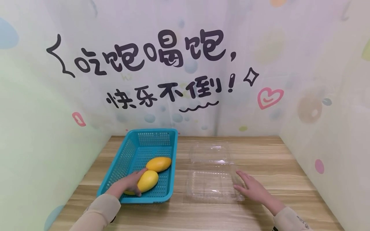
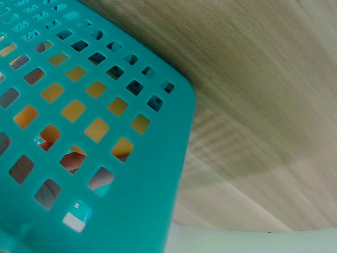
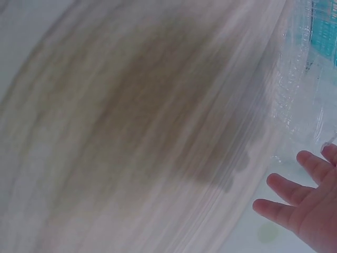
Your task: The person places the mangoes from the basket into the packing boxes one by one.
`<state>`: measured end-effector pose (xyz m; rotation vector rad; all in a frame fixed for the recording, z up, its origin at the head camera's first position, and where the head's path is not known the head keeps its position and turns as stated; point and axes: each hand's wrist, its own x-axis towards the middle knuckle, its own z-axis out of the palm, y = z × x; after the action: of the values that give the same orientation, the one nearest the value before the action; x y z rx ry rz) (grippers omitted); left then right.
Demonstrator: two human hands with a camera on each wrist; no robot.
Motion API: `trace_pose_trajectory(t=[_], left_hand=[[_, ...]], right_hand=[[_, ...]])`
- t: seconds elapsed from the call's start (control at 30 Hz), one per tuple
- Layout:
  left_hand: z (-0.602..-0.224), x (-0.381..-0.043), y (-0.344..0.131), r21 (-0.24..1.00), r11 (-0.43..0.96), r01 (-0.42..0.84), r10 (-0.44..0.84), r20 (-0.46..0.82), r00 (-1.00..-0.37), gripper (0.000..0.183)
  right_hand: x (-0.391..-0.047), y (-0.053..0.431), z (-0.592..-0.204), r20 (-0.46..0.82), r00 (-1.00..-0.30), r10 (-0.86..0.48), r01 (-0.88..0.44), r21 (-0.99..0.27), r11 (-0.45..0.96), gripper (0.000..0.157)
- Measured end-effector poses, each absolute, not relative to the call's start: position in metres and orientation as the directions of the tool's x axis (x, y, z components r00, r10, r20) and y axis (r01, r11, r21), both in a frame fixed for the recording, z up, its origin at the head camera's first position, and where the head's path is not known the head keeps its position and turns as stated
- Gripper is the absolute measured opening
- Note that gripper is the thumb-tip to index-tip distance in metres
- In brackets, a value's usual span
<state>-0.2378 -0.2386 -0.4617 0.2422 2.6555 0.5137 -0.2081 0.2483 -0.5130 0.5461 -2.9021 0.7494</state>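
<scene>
In the head view, a blue-green plastic basket (image 1: 174, 154) stands on the left of the table with yellow mangoes in it. My left hand (image 1: 128, 184) reaches over its near-left side and grips the nearer mango (image 1: 148, 180), thumb and fingers on either side. Just behind lies a more orange mango (image 1: 162, 163). A bit of yellow also shows under my hand, mostly hidden. To the right, a clear plastic clamshell box (image 1: 211, 179) lies with its lid folded back. My right hand (image 1: 254, 191) is at the box's right edge, fingers spread and holding nothing.
The wood-grain table (image 1: 271, 160) is enclosed by printed walls (image 1: 196, 125) at the back and sides. In the left wrist view, the basket wall (image 2: 158, 184) blocks most of the hand, with yellow showing through its holes.
</scene>
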Motion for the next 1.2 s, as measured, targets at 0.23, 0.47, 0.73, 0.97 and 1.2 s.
trace_pose_trajectory(t=[0.23, 0.47, 0.73, 0.97, 1.2], left_hand=[[-0.461, -0.235, -0.238, 0.408, 0.907, 0.099, 0.259, -0.356, -0.898, 0.099], [-0.462, -0.233, -0.240, 0.411, 0.902, 0.130, 0.278, -0.325, -0.904, 0.099], [-0.466, -0.235, -0.245, 0.437, 0.890, 0.132, 0.278, -0.289, -0.916, 0.098], [-0.458, -0.237, -0.246, 0.494, 0.864, 0.092, 0.261, -0.284, -0.923, 0.094], [-0.434, -0.241, -0.246, 0.503, 0.855, 0.128, 0.290, -0.257, -0.922, 0.094]], right_hand=[[-0.208, 0.250, -0.512, 0.148, -0.934, -0.324, -0.355, -0.470, 0.808, 0.066], [-0.207, 0.251, -0.512, 0.123, -0.940, -0.318, -0.337, -0.486, 0.807, 0.067], [-0.207, 0.251, -0.512, 0.117, -0.942, -0.314, -0.329, -0.497, 0.803, 0.066], [-0.207, 0.251, -0.512, 0.132, -0.940, -0.314, -0.337, -0.496, 0.800, 0.066], [-0.206, 0.251, -0.512, 0.110, -0.943, -0.314, -0.326, -0.504, 0.800, 0.068]])
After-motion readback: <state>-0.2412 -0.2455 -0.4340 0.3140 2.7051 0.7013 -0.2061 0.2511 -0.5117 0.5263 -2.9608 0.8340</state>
